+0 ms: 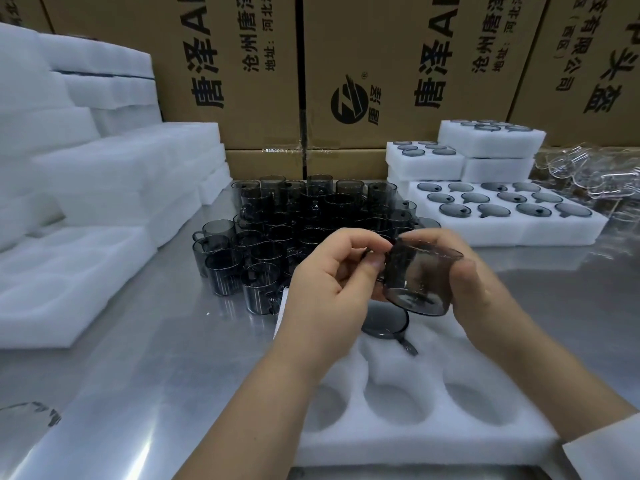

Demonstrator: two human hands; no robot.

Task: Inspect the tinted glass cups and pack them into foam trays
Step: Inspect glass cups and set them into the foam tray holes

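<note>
Head view: fingertips of the left hand (329, 285) pinch the handle of a smoky grey glass cup (419, 278). The right hand (485, 292) curls round its side and holds it tilted above the foam tray (391, 370). Inspection seems under way. Next it needs lowering into an empty pocket beside the seated cup (384, 323).

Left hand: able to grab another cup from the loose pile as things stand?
Probably not yet. The left hand is busy pinching the tinted glass cup that the right hand also grips. The pile of cups itself lies open just beyond.
</note>
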